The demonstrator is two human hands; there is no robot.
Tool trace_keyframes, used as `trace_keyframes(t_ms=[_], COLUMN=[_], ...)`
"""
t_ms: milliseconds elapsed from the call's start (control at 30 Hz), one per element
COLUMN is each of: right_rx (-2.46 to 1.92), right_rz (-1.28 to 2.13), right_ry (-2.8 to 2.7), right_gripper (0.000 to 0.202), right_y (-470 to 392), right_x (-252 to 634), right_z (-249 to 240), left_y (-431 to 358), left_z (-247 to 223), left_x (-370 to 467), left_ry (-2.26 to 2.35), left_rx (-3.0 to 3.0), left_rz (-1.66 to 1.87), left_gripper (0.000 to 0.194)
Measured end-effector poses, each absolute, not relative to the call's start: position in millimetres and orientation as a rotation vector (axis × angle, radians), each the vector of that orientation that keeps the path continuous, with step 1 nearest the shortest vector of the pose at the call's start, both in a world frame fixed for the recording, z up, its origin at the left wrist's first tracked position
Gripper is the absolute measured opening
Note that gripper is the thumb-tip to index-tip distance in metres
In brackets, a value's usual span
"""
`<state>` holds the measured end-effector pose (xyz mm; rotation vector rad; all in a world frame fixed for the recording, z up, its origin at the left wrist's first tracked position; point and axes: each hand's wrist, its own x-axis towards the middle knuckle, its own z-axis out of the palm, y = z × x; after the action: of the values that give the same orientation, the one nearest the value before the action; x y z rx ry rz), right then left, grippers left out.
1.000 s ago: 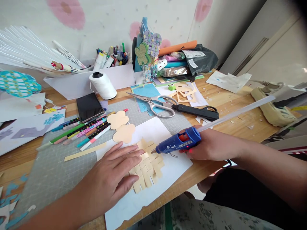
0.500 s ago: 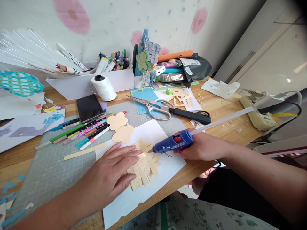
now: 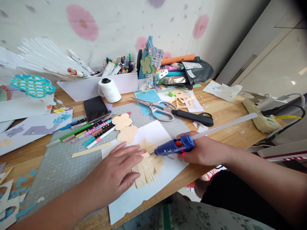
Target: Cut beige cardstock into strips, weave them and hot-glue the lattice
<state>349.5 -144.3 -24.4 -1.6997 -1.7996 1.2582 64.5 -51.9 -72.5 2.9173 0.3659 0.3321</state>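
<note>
My right hand (image 3: pixel 201 150) grips a blue hot glue gun (image 3: pixel 171 146) with a long clear glue stick (image 3: pixel 225 126) jutting from its back. The gun's nozzle points left, at the upper part of a woven mat of cream paper strips (image 3: pixel 148 167). I cannot tell whether the tip touches the strips. My left hand (image 3: pixel 120 169) lies flat with fingers stretched over the mat's left side, hiding part of it. Beneath the mat is a white sheet of paper (image 3: pixel 134 199). Two cream flower-like paper shapes (image 3: pixel 127 133) and a loose cream strip (image 3: pixel 91 150) lie beyond my left hand.
Scissors (image 3: pixel 158 108) and a black cutter (image 3: pixel 194 117) lie behind the sheet. Several markers (image 3: pixel 93 131), a phone (image 3: pixel 96 108) and a white thread cone (image 3: pixel 110 90) are left of them. A power strip (image 3: pixel 260 116) sits at the right edge.
The whole view has shifted slightly, so everything appears a little further right. The nozzle has moved slightly over the woven strips, while my left hand stays pressed on them.
</note>
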Motion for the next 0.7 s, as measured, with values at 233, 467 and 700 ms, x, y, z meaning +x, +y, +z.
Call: trace_keyframes(t_ms=[233, 467, 700], right_rx=[-1.788, -1.955, -1.987], right_rz=[1.2, 1.182, 1.129], right_ry=[-1.797, -1.866, -1.984], right_gripper=[0.009, 0.009, 0.013], right_y=[-143.1, -141.9, -142.5], right_x=[343.9, 341.7, 347.9], right_z=[-19.4, -10.4, -15.5], left_y=[-51.3, -49.3, -47.8], left_z=[-72.4, -72.9, -72.0], left_x=[65.5, 63.6, 63.4], left_ry=[0.35, 0.359, 0.313], left_rx=[2.897, 2.912, 2.98], left_rz=[0.372, 0.348, 0.359], left_gripper=[0.033, 0.034, 0.034])
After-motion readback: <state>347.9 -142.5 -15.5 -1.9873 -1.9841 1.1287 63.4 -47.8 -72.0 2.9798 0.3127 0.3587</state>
